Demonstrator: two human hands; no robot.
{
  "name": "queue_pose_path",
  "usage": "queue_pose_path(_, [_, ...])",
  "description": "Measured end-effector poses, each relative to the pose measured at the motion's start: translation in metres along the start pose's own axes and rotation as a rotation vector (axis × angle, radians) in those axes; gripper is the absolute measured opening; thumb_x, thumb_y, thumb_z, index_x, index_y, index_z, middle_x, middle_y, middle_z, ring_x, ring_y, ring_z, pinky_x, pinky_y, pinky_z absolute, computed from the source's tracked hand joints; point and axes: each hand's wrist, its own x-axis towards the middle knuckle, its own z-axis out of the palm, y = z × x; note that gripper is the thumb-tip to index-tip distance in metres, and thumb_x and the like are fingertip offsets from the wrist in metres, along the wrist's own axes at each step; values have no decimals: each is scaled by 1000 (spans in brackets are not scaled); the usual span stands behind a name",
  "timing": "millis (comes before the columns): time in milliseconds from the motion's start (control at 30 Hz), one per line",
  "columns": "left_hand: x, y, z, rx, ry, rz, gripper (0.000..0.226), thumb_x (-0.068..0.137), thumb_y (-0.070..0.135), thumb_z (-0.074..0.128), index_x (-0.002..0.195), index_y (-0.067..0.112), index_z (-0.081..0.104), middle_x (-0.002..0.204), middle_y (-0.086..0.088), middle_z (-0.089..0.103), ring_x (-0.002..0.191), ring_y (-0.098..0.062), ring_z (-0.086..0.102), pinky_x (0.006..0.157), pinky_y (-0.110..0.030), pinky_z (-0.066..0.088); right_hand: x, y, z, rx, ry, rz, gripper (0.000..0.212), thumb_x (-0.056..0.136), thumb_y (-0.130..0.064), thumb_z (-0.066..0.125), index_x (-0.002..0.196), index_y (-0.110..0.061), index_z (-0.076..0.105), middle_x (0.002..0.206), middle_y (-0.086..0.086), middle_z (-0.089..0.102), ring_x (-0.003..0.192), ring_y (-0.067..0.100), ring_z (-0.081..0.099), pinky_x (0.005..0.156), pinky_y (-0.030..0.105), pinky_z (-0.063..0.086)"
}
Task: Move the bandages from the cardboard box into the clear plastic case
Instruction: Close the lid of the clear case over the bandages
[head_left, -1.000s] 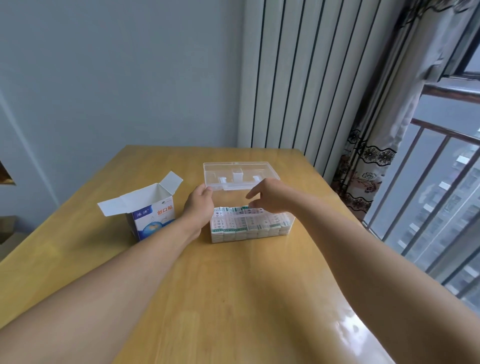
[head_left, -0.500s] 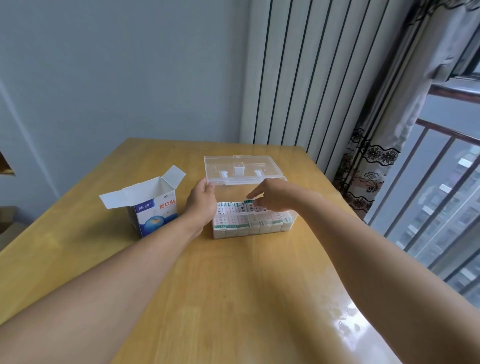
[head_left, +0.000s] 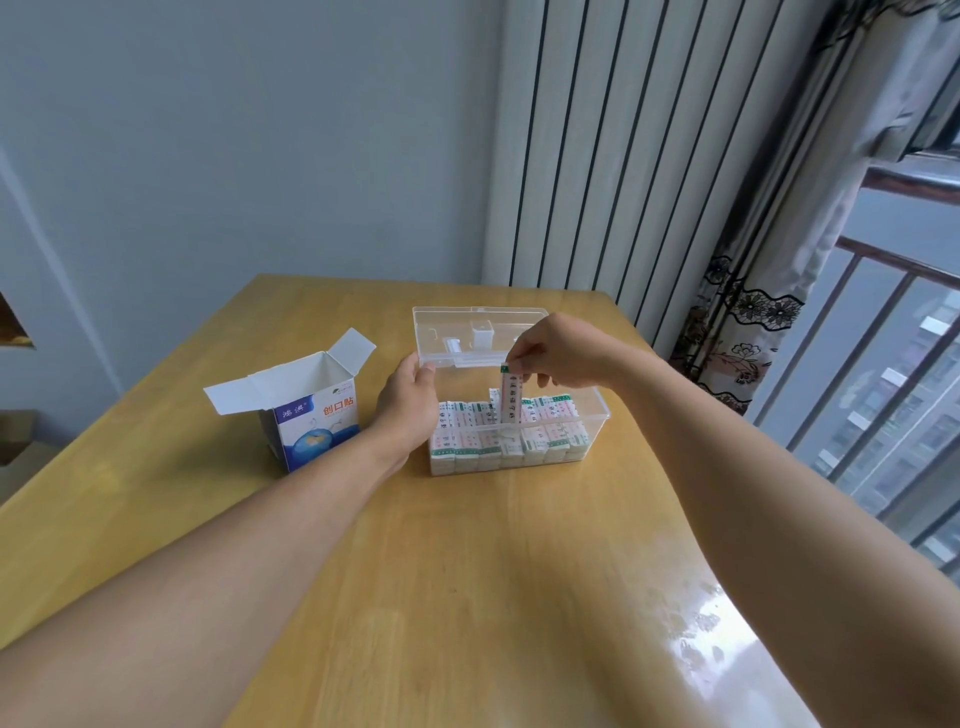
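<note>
The right hand (head_left: 563, 353), which half a second ago lay low over the packed rows, has lifted and now pinches one bandage (head_left: 510, 396) upright, its lower end among the bandages already in the case (head_left: 597, 410). The left hand (head_left: 410, 400) still grips the case's left end, steadying it. The rest of the bandages stand in rows inside the case; the box (head_left: 311, 410) sits open just left of it, its inside hidden. The transfer looks nearly finished, with this strip being straightened or seated.
</note>
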Motion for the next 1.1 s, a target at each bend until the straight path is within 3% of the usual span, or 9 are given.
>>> queue_pose_path(133, [-4,3,-1,-8,-1,15,39,111,28,31,145,23,48,133,9,57,115,-8,52,94,-27,38,4,-3,7,86,-12,-7,12,96,-16,66,103,-19,76,79,-10,73,53,-2,58,46,8,41])
queue_pose_path(267, [-4,4,-1,-2,-6,25,39,111,29,31,146,24,48,139,5,59,116,-8,52,94,-28,40,6,-5,17,77,-109,-5,14,96,-15,67,103,-22,76,79,-10,73,59,3,61,47,12,43])
queue_pose_path(467, [-5,5,-1,4,-18,33,39,111,28,30,146,25,47,139,6,58,114,-7,51,90,-26,39,11,-4,27,68,-43,2,8,91,-13,72,96,-18,75,82,-5,76,61,10,67,59,26,57])
queue_pose_path(667, [-5,3,-2,9,-22,32,40,111,30,31,147,25,46,141,4,58,117,-9,53,91,-27,39,13,-8,42,16,-15,19,4,88,-20,77,92,-21,78,85,-5,72,74,14,66,59,21,47])
queue_pose_path(1100, [-6,6,-2,18,-19,28,41,111,30,31,149,24,44,140,2,58,114,-9,52,88,-27,39,17,-9,48,27,16,76,4,85,-26,79,89,-27,80,84,-4,74,72,13,66,62,26,55])
